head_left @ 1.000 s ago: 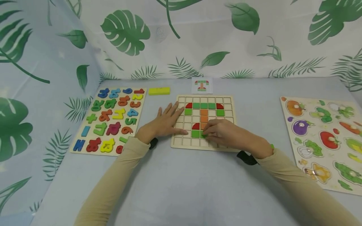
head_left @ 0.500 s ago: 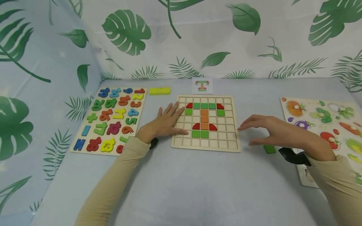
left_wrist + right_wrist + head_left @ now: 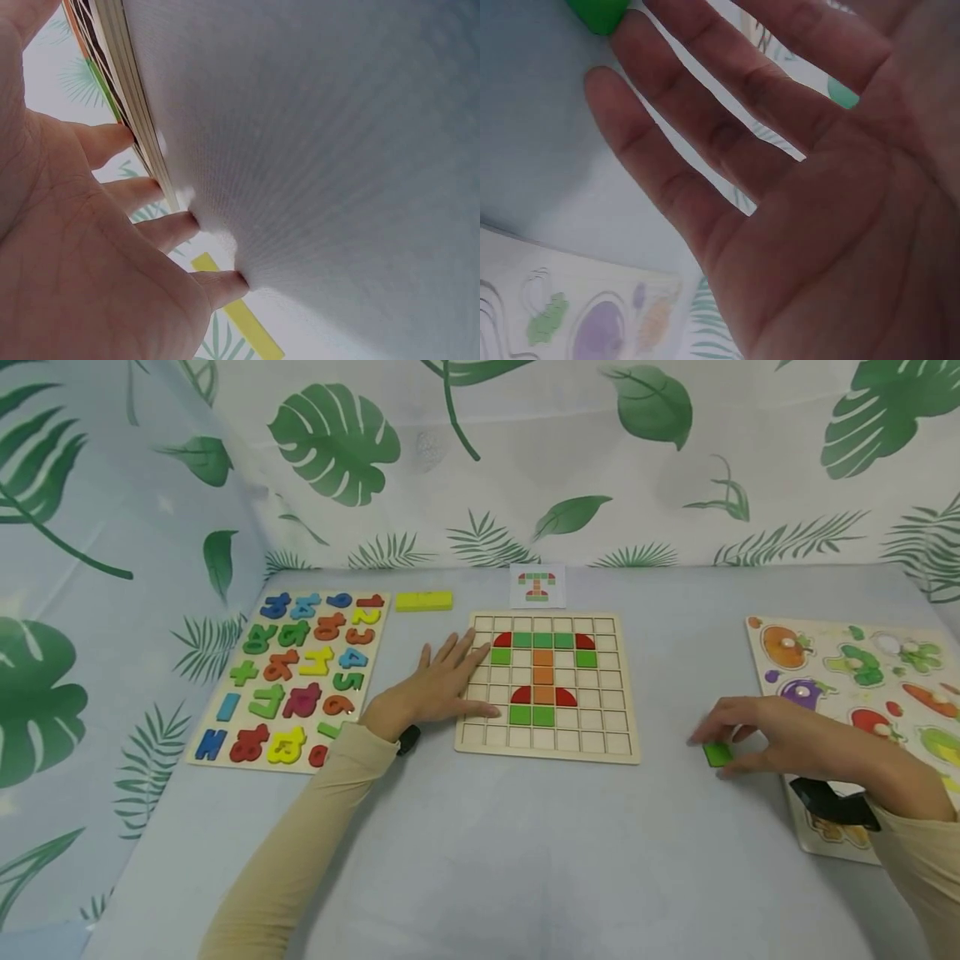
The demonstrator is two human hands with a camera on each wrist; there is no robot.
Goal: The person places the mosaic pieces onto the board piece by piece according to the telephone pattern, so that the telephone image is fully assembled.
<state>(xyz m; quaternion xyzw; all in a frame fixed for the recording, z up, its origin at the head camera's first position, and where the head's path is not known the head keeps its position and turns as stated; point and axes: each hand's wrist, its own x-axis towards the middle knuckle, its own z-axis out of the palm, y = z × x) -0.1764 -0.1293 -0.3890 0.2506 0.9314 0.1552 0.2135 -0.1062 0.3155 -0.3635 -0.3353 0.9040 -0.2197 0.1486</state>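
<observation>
In the head view a wooden grid board [image 3: 478,740] lies on the table, holding red curved tiles, orange tiles [image 3: 543,675] and green tiles [image 3: 532,716] in a T-like pattern. My left hand [image 3: 431,690] rests spread on the board's left edge. The left wrist view shows its fingers straight, with some tips beside the board's rim [image 3: 142,105]. Right of the board, my right hand [image 3: 795,739] pinches a loose green square tile [image 3: 717,754] on the table between thumb and fingers. In the right wrist view the green tile [image 3: 598,13] is partly cut off at the top.
A small pattern card [image 3: 537,587] stands behind the board, with a yellow block [image 3: 423,602] to its left. A number puzzle [image 3: 288,681] lies at left. The vegetable puzzle [image 3: 825,635] is at right, partly under my right forearm. A leaf-patterned cloth [image 3: 495,460] hangs behind.
My right hand left the board after placing a green tile in its lower row, moved right, and closed on the loose green tile. My left hand stayed in place.
</observation>
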